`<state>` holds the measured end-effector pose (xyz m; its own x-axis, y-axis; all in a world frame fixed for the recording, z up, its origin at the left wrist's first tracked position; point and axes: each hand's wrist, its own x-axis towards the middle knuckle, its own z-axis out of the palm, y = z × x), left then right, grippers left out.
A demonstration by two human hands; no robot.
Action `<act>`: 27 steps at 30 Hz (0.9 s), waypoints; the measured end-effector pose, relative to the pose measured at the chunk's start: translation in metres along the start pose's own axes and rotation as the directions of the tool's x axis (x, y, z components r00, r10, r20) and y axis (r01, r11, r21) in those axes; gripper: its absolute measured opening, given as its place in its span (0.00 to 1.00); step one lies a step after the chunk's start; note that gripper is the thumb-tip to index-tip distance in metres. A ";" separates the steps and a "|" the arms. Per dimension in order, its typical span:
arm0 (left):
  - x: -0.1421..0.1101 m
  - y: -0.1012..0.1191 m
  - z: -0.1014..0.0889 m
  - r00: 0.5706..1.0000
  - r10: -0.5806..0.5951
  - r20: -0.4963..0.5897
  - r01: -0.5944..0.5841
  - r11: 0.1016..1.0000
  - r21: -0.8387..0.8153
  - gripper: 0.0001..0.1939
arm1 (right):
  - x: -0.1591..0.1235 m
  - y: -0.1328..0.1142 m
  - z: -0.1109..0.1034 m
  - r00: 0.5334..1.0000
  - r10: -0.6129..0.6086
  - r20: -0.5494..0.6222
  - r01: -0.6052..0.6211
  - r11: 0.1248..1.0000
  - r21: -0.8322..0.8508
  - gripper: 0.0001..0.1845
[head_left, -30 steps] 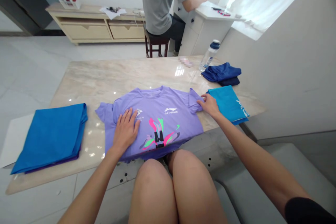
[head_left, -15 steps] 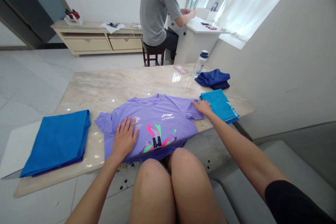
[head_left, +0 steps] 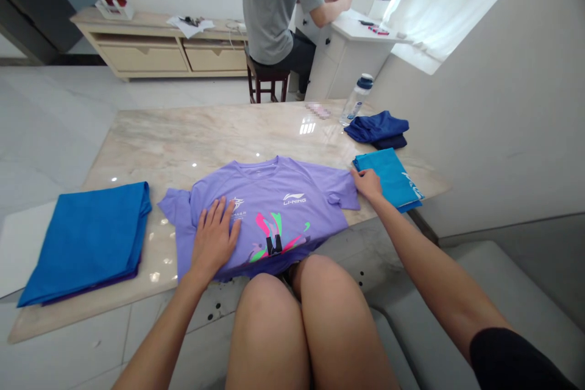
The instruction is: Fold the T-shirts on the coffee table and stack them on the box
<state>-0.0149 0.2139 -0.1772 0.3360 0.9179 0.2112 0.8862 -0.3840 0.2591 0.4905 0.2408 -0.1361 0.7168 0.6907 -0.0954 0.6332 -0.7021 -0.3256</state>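
A purple T-shirt (head_left: 269, 207) with white logos and a bright print lies front up on the marble-topped table (head_left: 183, 134), its lower part hanging over the near edge. My left hand (head_left: 216, 236) rests flat on the chest of the shirt, fingers stretched out. At the end of the sleeve on the right, my right hand (head_left: 368, 184) pinches the hem between thumb and fingers. Just beyond that hand lies a folded light-blue garment (head_left: 390, 177) with white lettering.
Folded blue cloth (head_left: 91, 237) lies at the table's left end, beside a white sheet (head_left: 22, 247). Dark-blue clothing (head_left: 379, 129) and a water bottle (head_left: 357, 99) stand at the back right. A person in grey (head_left: 278, 12) sits at a white desk (head_left: 354, 55) beyond.
My right hand has closed on the sleeve and moved a little to the right, drawing the sleeve out straighter. My left hand stays on the chest. The view has shifted slightly.
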 end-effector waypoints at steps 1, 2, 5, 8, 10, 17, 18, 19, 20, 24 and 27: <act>0.000 0.000 0.000 1.000 -0.003 0.000 0.003 1.000 -0.006 0.35 | 0.000 0.000 -0.002 0.998 -0.004 0.068 0.005 1.000 -0.019 0.29; 0.000 0.000 0.000 1.000 -0.006 0.001 0.006 1.000 -0.009 0.35 | 0.001 -0.002 -0.003 0.990 -0.010 0.139 0.016 0.999 -0.045 0.30; 0.001 0.002 -0.001 1.000 -0.011 -0.004 0.011 1.000 -0.013 0.34 | -0.001 -0.012 -0.007 0.966 -0.035 0.255 0.065 0.992 -0.111 0.27; 0.001 0.003 -0.002 1.000 -0.014 -0.012 0.014 1.000 -0.016 0.34 | -0.007 -0.025 -0.009 0.976 -0.088 0.199 0.113 0.986 -0.122 0.22; 0.001 0.004 -0.003 1.000 -0.014 -0.012 0.014 1.000 -0.015 0.34 | -0.015 -0.034 -0.012 0.982 -0.129 0.139 0.146 0.982 -0.122 0.24; 0.001 0.006 -0.005 1.000 -0.012 -0.006 0.012 1.000 -0.007 0.33 | -0.058 -0.079 -0.039 0.952 -0.301 0.052 0.301 0.898 -0.321 0.23; 0.001 0.006 -0.005 1.000 -0.013 -0.007 0.013 1.000 -0.009 0.33 | -0.064 -0.088 -0.041 0.945 -0.322 0.047 0.319 0.886 -0.336 0.22; 0.001 0.006 -0.006 1.000 -0.014 -0.007 0.014 1.000 -0.010 0.33 | -0.070 -0.097 -0.043 0.938 -0.344 0.041 0.338 0.881 -0.333 0.21; 0.001 0.007 -0.006 1.000 -0.017 -0.008 0.017 1.000 -0.011 0.33 | -0.075 -0.107 -0.043 0.929 -0.368 0.039 0.361 0.880 -0.309 0.20; 0.001 0.008 -0.007 1.000 -0.029 -0.002 0.029 0.999 -0.024 0.32 | -0.091 -0.142 -0.034 0.881 -0.440 0.172 0.432 0.898 0.086 0.17; 0.001 0.008 -0.007 1.000 -0.028 0.005 0.028 0.999 -0.034 0.32 | -0.096 -0.154 -0.023 0.842 -0.445 0.306 0.270 0.837 0.476 0.19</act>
<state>-0.0100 0.2106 -0.1683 0.3124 0.9288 0.1993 0.8840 -0.3610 0.2969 0.3306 0.2787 -0.0552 0.2324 0.9466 -0.2233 0.5847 -0.3195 -0.7457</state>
